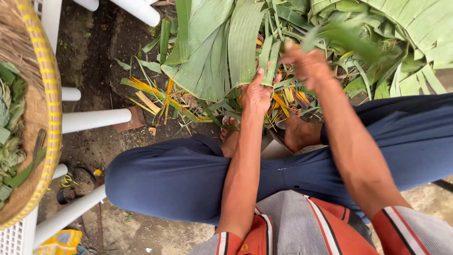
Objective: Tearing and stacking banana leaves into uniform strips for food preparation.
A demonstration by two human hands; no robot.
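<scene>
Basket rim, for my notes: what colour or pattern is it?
The basket rim is tan with yellow wrapped bands; head view.

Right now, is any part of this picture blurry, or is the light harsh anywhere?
In the head view, the right hand and the leaf strip it holds are smeared by motion; the left hand looks sharp. Light is soft and even, with no hard shadows or glare.

We see matt, ribbed green leaf strips (264, 61) at upper centre, dry yellow scraps (151, 94) beside them. At left, a coarse woven basket (40, 118) on smooth white plastic chair legs (94, 120). Our trousers (179, 179) are soft matt blue cloth.
</scene>
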